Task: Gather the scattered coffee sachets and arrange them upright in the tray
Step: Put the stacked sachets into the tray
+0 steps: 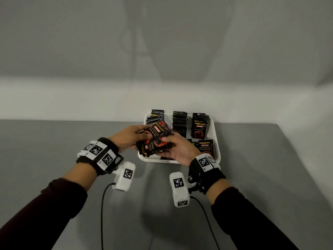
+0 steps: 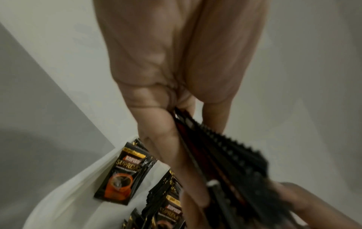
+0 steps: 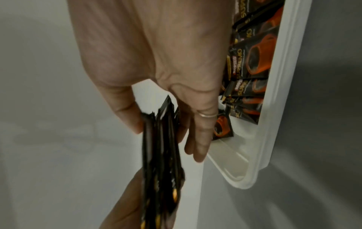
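While our arms reach out over the grey table (image 1: 270,168), the white tray (image 1: 217,141) sits at its far edge against the wall, and both our hands meet above the tray's near left part. Inside the tray, three rows of black sachets (image 1: 200,126) stand upright along the far side, and a few more lean or lie near the front right corner, one (image 1: 206,147) with its printed face toward us. Between our hands we carry a bundle of sachets (image 1: 155,139), tilted and lifted clear of the tray floor. Our left hand (image 1: 128,137) grips the bundle's left side, thumb on the top face and fingers curled underneath; the left wrist view shows those fingers (image 2: 176,147) pressed flat along the stacked edges. Our right hand (image 1: 180,149) holds the bundle's right near corner, thumb on top, while the right wrist view shows the thumb (image 3: 121,111) pinching the edges and the ring finger (image 3: 203,131) hanging straighter, free of the sachets
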Demonstrator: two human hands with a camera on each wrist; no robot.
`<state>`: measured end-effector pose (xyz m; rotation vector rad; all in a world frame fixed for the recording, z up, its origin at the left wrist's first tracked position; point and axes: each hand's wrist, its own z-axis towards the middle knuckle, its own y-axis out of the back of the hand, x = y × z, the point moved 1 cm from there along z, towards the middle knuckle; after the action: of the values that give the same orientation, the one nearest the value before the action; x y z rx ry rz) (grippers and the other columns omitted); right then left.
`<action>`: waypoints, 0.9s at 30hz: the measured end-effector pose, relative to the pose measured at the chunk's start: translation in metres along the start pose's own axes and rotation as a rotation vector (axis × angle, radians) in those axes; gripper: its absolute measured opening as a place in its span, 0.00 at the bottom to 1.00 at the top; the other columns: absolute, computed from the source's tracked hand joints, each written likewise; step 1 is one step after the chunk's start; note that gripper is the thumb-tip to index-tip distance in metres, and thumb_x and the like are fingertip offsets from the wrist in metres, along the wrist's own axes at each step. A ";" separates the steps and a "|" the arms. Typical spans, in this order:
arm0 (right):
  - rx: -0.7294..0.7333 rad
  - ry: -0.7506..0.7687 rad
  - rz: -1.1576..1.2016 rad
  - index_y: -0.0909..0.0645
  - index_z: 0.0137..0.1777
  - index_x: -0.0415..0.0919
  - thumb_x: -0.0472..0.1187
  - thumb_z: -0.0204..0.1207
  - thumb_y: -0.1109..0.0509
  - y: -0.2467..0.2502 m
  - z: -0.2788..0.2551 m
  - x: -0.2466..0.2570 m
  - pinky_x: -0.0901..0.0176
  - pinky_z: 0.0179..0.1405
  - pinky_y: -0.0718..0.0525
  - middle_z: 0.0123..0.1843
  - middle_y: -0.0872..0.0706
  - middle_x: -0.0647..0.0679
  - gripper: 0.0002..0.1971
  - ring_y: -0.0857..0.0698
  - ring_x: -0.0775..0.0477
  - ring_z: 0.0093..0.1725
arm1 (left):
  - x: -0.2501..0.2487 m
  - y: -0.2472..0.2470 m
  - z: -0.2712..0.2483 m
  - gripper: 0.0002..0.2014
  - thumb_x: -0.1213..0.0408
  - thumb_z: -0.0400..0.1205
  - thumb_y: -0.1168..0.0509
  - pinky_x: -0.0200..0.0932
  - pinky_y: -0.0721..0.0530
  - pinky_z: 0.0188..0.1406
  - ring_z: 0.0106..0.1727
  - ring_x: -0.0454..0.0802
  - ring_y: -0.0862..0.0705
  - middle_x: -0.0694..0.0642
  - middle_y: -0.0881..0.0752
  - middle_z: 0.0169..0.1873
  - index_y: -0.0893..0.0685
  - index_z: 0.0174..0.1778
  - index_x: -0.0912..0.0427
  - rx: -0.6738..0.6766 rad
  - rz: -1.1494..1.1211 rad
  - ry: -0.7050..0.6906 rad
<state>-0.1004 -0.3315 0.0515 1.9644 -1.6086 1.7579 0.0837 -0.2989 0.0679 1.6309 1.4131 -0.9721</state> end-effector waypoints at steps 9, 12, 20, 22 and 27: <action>0.143 -0.123 -0.183 0.18 0.56 0.46 0.30 0.69 0.26 0.004 -0.016 -0.005 0.55 0.36 0.11 0.49 0.09 0.47 0.17 0.10 0.47 0.48 | -0.018 -0.003 -0.012 0.19 0.70 0.78 0.34 0.54 0.17 0.59 0.54 0.57 0.14 0.61 0.15 0.57 0.23 0.65 0.55 0.066 0.236 -0.018; 0.062 -0.088 -0.098 0.17 0.53 0.44 0.29 0.71 0.28 0.004 -0.015 -0.015 0.56 0.32 0.12 0.46 0.09 0.46 0.14 0.09 0.47 0.45 | -0.017 -0.008 -0.008 0.17 0.68 0.78 0.33 0.53 0.18 0.59 0.50 0.56 0.15 0.61 0.15 0.53 0.24 0.63 0.60 -0.026 0.279 -0.043; -0.078 -0.041 0.015 0.19 0.56 0.43 0.33 0.73 0.29 0.006 -0.011 -0.028 0.57 0.29 0.13 0.44 0.09 0.45 0.12 0.09 0.46 0.41 | -0.020 -0.014 -0.004 0.02 0.62 0.81 0.36 0.39 0.16 0.48 0.42 0.45 0.14 0.50 0.13 0.41 0.20 0.48 0.52 -0.032 0.416 -0.120; -0.097 -0.037 0.050 0.21 0.59 0.41 0.33 0.74 0.30 0.007 -0.011 -0.029 0.58 0.27 0.14 0.43 0.09 0.45 0.14 0.09 0.46 0.39 | -0.020 -0.016 -0.003 0.01 0.62 0.81 0.36 0.39 0.16 0.44 0.40 0.45 0.13 0.50 0.12 0.40 0.20 0.45 0.51 -0.055 0.367 -0.111; -0.162 -0.034 0.104 0.25 0.68 0.34 0.32 0.74 0.30 0.005 -0.011 -0.033 0.53 0.31 0.11 0.49 0.11 0.39 0.21 0.10 0.42 0.39 | -0.024 -0.022 -0.002 0.03 0.62 0.82 0.37 0.40 0.18 0.41 0.39 0.48 0.15 0.52 0.14 0.37 0.20 0.43 0.55 -0.261 0.141 -0.154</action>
<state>-0.1051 -0.3064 0.0277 1.8791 -1.8319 1.5773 0.0599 -0.3053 0.0888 1.4109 1.2463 -0.7792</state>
